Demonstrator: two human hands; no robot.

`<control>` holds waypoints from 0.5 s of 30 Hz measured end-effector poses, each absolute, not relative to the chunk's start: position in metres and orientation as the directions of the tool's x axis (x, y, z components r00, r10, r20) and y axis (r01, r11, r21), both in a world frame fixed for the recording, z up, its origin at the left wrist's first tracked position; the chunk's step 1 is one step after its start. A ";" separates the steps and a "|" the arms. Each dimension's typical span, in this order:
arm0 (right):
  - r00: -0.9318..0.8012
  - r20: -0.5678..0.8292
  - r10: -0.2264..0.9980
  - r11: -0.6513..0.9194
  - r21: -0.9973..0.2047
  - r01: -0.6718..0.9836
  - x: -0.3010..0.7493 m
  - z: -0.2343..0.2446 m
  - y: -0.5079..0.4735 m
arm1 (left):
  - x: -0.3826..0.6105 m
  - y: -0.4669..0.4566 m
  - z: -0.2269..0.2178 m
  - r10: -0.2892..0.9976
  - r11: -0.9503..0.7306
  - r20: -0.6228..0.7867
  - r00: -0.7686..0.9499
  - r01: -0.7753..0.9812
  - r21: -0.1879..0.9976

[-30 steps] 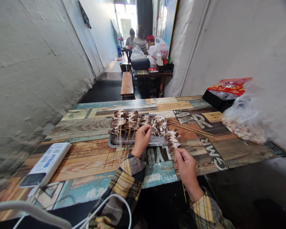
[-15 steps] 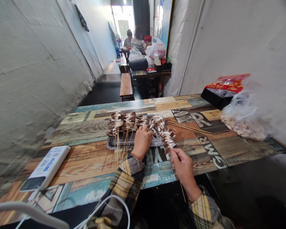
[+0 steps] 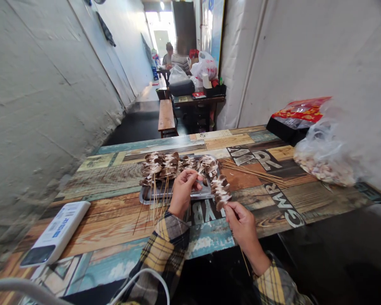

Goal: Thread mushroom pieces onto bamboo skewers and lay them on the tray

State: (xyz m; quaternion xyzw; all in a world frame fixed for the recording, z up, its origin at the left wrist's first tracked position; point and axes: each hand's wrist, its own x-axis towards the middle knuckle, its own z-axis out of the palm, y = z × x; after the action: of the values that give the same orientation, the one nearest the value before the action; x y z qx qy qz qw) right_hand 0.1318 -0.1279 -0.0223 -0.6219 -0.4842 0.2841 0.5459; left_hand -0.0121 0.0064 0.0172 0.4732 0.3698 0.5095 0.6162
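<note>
My right hand [image 3: 244, 224] pinches a bamboo skewer threaded with oyster mushrooms [image 3: 221, 191]. Its bare stick runs down below the palm, past the table edge. To the left of it, my left hand [image 3: 183, 190] has thumb and fingers closed on a small oyster mushroom piece [image 3: 205, 180], brown-capped and pale-stemmed. Beyond both hands lies a metal tray [image 3: 146, 199]. Finished mushroom skewers [image 3: 158, 163] are heaped on its left side, their sticks jutting toward me. Loose mushrooms [image 3: 209, 164] sit at its right end.
Bare bamboo skewers [image 3: 257, 171] lie right of the tray. A clear bag [image 3: 324, 159] and a black box [image 3: 285, 130] stand by the right wall. A white power bank [image 3: 57, 233] with a cable is at left. Two people sit at a far table.
My left hand has lifted back from the tray, bringing a mushroom piece toward the skewer. The skewer in my right hand has shifted slightly left in the view.
</note>
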 end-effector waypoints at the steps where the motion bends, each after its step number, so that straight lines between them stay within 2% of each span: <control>1: 0.364 0.181 0.914 0.065 -0.950 0.306 0.132 -0.022 -0.128 | -0.012 0.006 0.018 0.975 0.061 0.011 0.223 -0.315 0.947; 6: 0.346 0.227 0.911 0.090 -0.925 0.370 0.131 -0.021 -0.129 | -0.010 0.006 0.017 0.967 0.103 -0.003 0.255 -0.379 0.920; 15: 0.288 0.281 0.915 0.142 -0.895 0.422 0.130 -0.018 -0.129 | -0.009 0.004 0.015 0.965 0.061 0.025 0.262 -0.313 0.948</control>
State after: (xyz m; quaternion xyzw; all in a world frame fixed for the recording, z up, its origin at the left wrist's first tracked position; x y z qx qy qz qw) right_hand 0.1297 -0.1285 -0.0176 -0.6106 -0.5476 0.2367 0.5209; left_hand -0.0091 0.0035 0.0150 0.4700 0.3467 0.4987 0.6405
